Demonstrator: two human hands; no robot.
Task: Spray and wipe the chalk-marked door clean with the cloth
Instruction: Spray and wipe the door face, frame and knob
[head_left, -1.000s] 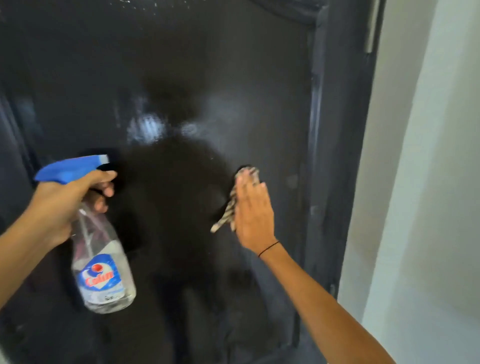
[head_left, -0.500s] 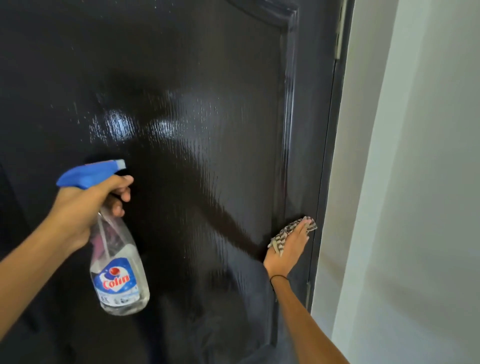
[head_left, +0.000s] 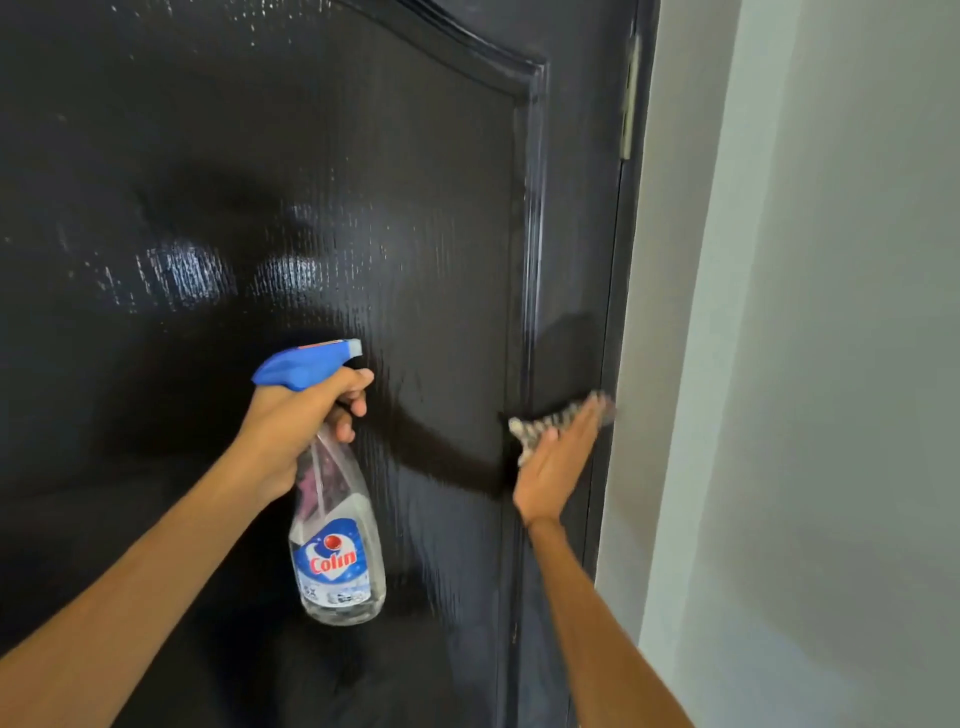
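Against the door (head_left: 322, 156), flat right hand (head_left: 553, 470) presses cloth (head_left: 540, 428); left hand (head_left: 296, 421) grips spray bottle (head_left: 337, 545).

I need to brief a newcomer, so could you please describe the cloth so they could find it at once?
Start at the dark glossy door and follow its right edge down to mid-height. There the right hand presses the cloth flat against the door. It is the only patterned light-and-dark fabric, unlike the clear spray bottle.
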